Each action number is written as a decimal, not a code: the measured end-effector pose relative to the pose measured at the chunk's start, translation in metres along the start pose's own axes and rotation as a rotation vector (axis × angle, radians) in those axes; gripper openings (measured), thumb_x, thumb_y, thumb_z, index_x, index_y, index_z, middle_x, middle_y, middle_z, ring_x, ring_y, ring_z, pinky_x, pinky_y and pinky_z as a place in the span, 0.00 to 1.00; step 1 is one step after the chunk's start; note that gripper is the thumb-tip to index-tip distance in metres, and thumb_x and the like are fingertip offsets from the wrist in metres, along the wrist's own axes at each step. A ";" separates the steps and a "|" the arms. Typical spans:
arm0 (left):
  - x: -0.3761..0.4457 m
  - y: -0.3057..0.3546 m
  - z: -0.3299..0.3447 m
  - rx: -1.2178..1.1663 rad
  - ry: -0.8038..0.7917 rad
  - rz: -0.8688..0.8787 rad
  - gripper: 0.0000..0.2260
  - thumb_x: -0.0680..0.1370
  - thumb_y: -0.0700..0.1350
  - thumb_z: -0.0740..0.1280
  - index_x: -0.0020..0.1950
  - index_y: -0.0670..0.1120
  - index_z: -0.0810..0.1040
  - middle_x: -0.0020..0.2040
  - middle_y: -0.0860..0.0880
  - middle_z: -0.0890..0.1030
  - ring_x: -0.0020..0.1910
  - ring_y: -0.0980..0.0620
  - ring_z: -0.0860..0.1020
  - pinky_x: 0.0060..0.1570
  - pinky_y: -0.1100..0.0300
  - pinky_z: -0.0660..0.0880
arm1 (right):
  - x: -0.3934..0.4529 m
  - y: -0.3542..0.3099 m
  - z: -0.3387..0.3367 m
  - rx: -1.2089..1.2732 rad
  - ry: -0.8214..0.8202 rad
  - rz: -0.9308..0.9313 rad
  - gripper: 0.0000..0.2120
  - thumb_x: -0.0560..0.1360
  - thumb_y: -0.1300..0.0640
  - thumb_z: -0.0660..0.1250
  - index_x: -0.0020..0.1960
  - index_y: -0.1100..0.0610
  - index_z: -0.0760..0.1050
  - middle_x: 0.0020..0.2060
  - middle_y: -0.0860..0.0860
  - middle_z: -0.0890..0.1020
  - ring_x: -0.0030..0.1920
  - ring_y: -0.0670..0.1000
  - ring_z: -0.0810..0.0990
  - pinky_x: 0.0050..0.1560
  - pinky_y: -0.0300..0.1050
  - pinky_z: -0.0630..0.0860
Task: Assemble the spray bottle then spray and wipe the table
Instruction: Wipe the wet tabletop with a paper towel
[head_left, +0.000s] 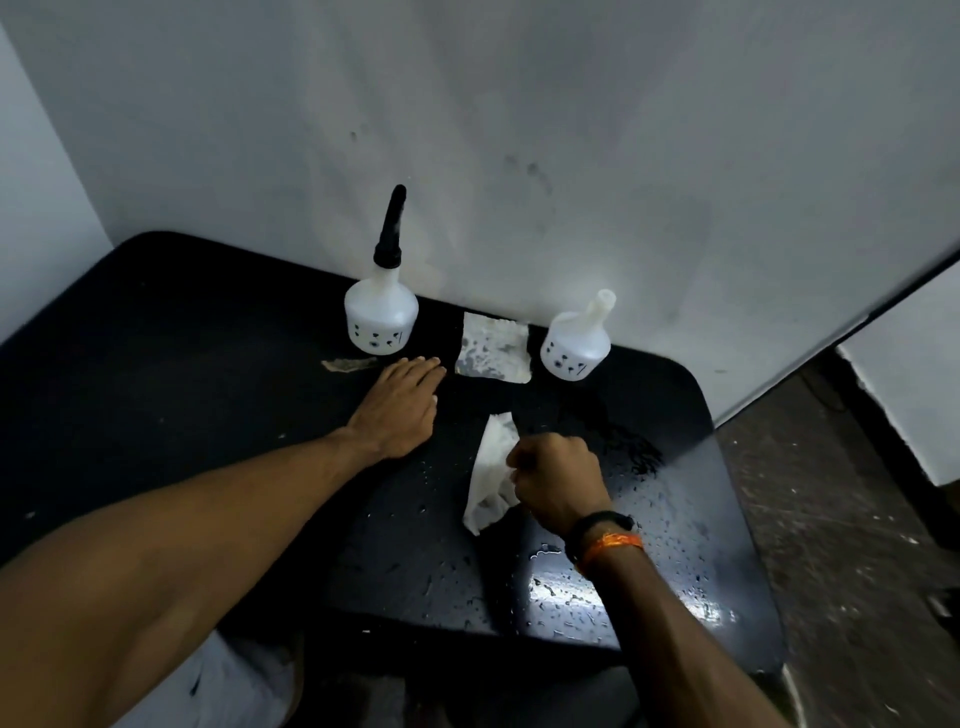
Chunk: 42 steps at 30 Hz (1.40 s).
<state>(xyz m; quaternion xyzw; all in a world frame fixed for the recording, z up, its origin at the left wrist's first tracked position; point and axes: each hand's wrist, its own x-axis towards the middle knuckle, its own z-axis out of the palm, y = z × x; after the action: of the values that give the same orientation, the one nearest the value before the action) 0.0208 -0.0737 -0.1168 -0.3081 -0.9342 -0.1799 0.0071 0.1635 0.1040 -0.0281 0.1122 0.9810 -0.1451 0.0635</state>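
Note:
A black table (156, 364) carries water droplets on its near right part. My right hand (558, 480) is shut on a crumpled white tissue (491, 470) that lies on the wet surface. My left hand (402, 405) rests flat on the table, palm down, fingers together, holding nothing. Just beyond its fingertips, by the wall, stands a white bottle with a black spray head (382, 306). A second white bottle (575, 340) with an open neck and no head stands at the back right.
A used, stained tissue (493, 349) lies flat between the two bottles. A small scrap (348, 365) lies left of my left fingertips. A grey wall (519, 156) backs the table. The floor (831, 519) drops off on the right.

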 end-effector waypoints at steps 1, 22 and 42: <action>-0.005 -0.001 -0.003 0.002 0.001 0.003 0.24 0.83 0.45 0.57 0.79 0.43 0.62 0.80 0.45 0.62 0.80 0.47 0.58 0.80 0.53 0.50 | 0.002 0.000 0.005 -0.014 0.018 0.026 0.07 0.71 0.62 0.69 0.46 0.55 0.83 0.47 0.54 0.84 0.47 0.58 0.82 0.44 0.42 0.72; -0.095 -0.050 -0.025 0.264 -0.108 -0.025 0.27 0.85 0.58 0.44 0.83 0.51 0.48 0.83 0.48 0.49 0.82 0.49 0.47 0.80 0.50 0.41 | -0.038 -0.007 0.042 -0.111 0.161 -0.028 0.10 0.71 0.63 0.68 0.49 0.53 0.84 0.45 0.50 0.85 0.52 0.54 0.81 0.44 0.43 0.75; -0.093 -0.053 -0.027 0.160 -0.036 -0.034 0.25 0.84 0.57 0.50 0.82 0.53 0.57 0.82 0.50 0.56 0.81 0.51 0.52 0.80 0.51 0.47 | -0.066 -0.045 0.094 0.076 0.181 0.119 0.24 0.75 0.64 0.60 0.71 0.62 0.72 0.73 0.59 0.71 0.72 0.59 0.73 0.69 0.55 0.72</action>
<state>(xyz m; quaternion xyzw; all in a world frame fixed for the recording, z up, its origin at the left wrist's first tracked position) 0.0630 -0.1756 -0.1205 -0.2940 -0.9506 -0.0990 0.0117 0.2252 0.0205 -0.0952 0.1854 0.9681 -0.1674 -0.0212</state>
